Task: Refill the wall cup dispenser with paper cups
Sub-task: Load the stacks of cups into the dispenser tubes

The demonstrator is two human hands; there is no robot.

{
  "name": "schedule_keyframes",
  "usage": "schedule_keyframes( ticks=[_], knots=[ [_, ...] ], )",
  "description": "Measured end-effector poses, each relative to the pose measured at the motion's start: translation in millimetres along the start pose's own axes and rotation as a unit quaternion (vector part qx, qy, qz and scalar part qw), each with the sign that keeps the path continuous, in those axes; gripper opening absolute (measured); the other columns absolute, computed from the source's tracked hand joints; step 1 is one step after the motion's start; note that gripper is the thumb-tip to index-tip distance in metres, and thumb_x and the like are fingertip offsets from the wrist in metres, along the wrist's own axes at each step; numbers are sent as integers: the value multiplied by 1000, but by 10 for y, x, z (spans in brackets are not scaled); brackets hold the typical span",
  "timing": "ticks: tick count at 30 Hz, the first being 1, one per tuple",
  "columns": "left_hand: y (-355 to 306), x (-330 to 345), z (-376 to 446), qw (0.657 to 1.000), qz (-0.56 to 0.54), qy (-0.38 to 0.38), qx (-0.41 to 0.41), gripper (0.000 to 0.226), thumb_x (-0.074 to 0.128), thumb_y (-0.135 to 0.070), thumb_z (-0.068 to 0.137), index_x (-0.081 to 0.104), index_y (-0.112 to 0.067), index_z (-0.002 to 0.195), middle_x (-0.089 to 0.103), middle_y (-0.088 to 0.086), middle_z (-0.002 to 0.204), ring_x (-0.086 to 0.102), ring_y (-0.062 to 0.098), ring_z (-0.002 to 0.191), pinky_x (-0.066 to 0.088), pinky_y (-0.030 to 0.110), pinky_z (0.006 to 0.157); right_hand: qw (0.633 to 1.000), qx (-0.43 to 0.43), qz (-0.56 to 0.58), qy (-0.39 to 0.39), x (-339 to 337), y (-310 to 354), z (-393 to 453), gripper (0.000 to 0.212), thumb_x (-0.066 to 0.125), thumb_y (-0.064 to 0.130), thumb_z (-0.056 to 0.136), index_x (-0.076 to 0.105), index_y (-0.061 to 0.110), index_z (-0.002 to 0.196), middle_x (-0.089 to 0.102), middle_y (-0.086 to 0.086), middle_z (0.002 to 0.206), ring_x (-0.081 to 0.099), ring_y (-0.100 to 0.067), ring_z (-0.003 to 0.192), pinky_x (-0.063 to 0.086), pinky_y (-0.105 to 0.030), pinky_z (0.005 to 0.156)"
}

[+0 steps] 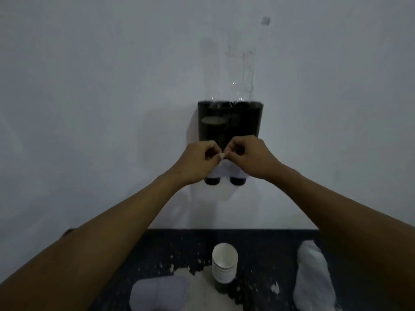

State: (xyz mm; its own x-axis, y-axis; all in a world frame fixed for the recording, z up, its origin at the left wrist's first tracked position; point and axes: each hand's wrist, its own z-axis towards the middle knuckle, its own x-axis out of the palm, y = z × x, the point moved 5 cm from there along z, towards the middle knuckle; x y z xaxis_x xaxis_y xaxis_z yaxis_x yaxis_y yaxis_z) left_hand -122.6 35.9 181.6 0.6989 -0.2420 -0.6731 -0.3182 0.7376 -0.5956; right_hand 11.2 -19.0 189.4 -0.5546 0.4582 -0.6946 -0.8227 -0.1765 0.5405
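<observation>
The wall cup dispenser [230, 122] has a black body with two clear tubes [241, 70] rising above it. Two dark cup bottoms [213, 180] poke out below, with a white part [224, 170] between them. My left hand [197, 161] and my right hand [249, 157] are raised in front of the dispenser's lower half. Their curled fingers are pinched and the fingertips meet in the middle, at the white part's top edge. Whether anything is pinched is too small to tell. A stack of white paper cups [224, 263] stands on the dark table [265, 248] below.
A white plastic bag [314, 277] lies at the table's right. Another whitish packet [157, 292] lies at the front left beside a pale worn patch. The wall around the dispenser is plain white. The light is dim.
</observation>
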Motion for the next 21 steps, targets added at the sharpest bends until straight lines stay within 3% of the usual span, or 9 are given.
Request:
schedule_keyframes(
  ticks=[5, 9, 12, 16, 19, 21],
  knots=[
    [411, 669, -486, 996, -36, 50, -69, 12, 59, -20, 92, 66, -11, 89, 67, 5, 87, 61, 19, 80, 43, 11, 62, 997, 55, 25, 55, 678, -436, -557, 6, 60, 5, 86, 65, 3, 84, 63, -4, 75, 53, -8, 62, 40, -7, 57],
    [724, 1119, -880, 985, -52, 99, -129, 12, 58, -21, 93, 64, -10, 92, 66, 3, 91, 61, 20, 82, 47, 20, 69, 988, 105, 43, 104, 1110, -782, -978, 8, 59, 9, 86, 66, 9, 85, 64, 1, 75, 54, -3, 62, 42, -17, 62],
    [945, 1368, -1148, 977, -79, 129, -153, 23, 65, -25, 88, 56, -17, 108, 60, 0, 104, 58, 13, 86, 48, 19, 71, 981, 129, 76, 124, 1338, -1000, -1241, 4, 61, 15, 86, 62, 13, 89, 63, 3, 82, 54, -5, 68, 43, -21, 65],
    [1244, 1584, -1360, 958, -107, 177, -201, 74, 79, -27, 76, 36, -23, 136, 44, -8, 123, 46, 9, 112, 41, 20, 88, 974, 161, 93, 131, 1558, -1304, -1518, 33, 67, 34, 84, 53, 22, 112, 57, 7, 106, 54, -3, 91, 42, -16, 78],
    [1445, 1748, -1443, 947, -114, 192, -229, 89, 84, -32, 68, 32, -23, 140, 43, -5, 132, 44, 11, 121, 42, 26, 95, 962, 181, 99, 178, 1713, -1456, -1650, 59, 67, 46, 82, 43, 25, 132, 49, 11, 126, 49, -4, 114, 41, -18, 93],
    [1538, 1856, -1478, 943, -119, 198, -239, 91, 85, -34, 67, 32, -24, 141, 45, -1, 135, 47, 15, 122, 45, 28, 96, 953, 190, 101, 213, 1811, -1526, -1692, 70, 69, 51, 79, 39, 25, 137, 46, 11, 129, 47, -6, 117, 43, -22, 96]
  ],
)
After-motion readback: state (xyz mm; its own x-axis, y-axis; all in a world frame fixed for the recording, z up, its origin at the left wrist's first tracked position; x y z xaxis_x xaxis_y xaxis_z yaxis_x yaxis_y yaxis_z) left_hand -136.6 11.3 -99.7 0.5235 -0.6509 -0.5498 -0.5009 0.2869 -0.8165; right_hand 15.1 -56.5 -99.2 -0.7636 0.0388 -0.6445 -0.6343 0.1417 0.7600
